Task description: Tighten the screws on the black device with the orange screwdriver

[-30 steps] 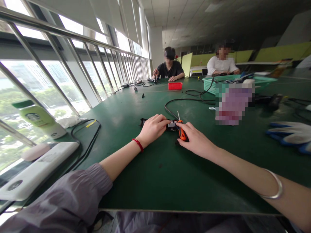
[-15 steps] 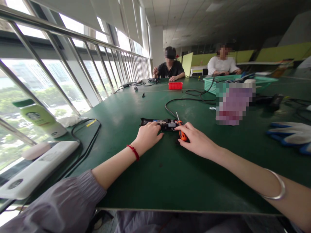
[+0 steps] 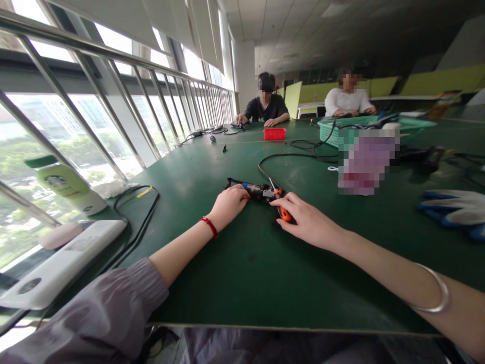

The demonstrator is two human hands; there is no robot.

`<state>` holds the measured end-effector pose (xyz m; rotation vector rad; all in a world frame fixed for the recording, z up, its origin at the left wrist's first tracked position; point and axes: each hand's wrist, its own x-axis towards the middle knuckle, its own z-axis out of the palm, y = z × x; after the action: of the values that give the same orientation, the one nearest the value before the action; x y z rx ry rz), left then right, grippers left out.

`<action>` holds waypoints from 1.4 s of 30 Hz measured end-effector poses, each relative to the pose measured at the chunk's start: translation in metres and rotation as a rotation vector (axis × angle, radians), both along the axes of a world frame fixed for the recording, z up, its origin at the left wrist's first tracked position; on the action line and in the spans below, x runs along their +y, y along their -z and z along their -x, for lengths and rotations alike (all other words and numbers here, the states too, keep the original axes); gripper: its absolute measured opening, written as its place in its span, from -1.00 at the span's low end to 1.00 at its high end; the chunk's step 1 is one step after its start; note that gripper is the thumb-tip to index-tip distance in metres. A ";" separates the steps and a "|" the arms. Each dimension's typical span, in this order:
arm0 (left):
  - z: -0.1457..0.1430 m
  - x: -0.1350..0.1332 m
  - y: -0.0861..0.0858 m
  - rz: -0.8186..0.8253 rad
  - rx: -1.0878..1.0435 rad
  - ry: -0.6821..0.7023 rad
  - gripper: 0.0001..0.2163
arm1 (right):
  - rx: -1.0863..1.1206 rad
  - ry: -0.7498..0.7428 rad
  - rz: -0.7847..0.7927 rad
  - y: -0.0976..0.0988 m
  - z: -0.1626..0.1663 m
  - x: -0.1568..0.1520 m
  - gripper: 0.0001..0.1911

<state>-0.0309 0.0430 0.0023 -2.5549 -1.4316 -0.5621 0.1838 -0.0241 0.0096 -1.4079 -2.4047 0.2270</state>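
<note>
A long black corded device point(image 3: 255, 191), with its inner parts showing, lies on the green table in front of me; its exact kind I cannot make out. My left hand point(image 3: 231, 202) is closed around its left part, fingertips curled over the body. In my right hand point(image 3: 297, 215) is a screwdriver point(image 3: 284, 213) with an orange and black handle. Its metal shaft tilts up and to the left over the device's right end, and the thumb and fingers wrap the handle. Whether the right fingertips also touch the device is hard to see.
A red tray point(image 3: 275, 134) and a green basket point(image 3: 329, 132) stand further back, near black cables. Gloves point(image 3: 454, 207) lie at right. A bottle point(image 3: 68, 187) and a white power bank-like slab point(image 3: 64, 263) are at left beside the railing point(image 3: 151, 86). Two people sit opposite.
The device's left end has swung away from me, with my left hand shifting along it. The screwdriver's shaft leans further left. Across the table, a person's raised hand has come down.
</note>
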 end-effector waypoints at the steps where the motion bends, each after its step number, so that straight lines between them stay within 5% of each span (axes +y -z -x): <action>1: 0.000 0.000 0.001 -0.010 -0.016 -0.005 -0.83 | -0.003 -0.004 0.002 0.000 0.000 0.000 -0.58; 12: -0.008 -0.004 0.005 -0.074 -0.026 -0.056 -0.87 | -0.012 -0.027 -0.020 -0.001 -0.002 0.000 -0.59; 17: -0.012 -0.014 0.002 -0.151 -0.066 0.010 -0.89 | 0.075 -0.051 -0.026 0.001 0.000 0.000 -0.64; 22: -0.018 -0.018 0.002 -0.216 -0.074 0.126 -0.89 | 0.460 0.151 -0.079 -0.004 -0.002 0.005 -0.79; 26: -0.023 -0.014 0.004 -0.268 -0.106 0.223 -0.87 | 0.562 0.235 -0.241 -0.012 -0.011 0.009 -0.74; 42: -0.038 0.006 0.008 -0.280 -0.099 0.401 -0.76 | 0.582 0.154 -0.302 -0.018 -0.015 0.006 -0.81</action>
<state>0.0073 0.0487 -0.0053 -2.6143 -0.7880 -0.8864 0.1985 -0.0185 0.0272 -1.1785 -1.7659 0.1917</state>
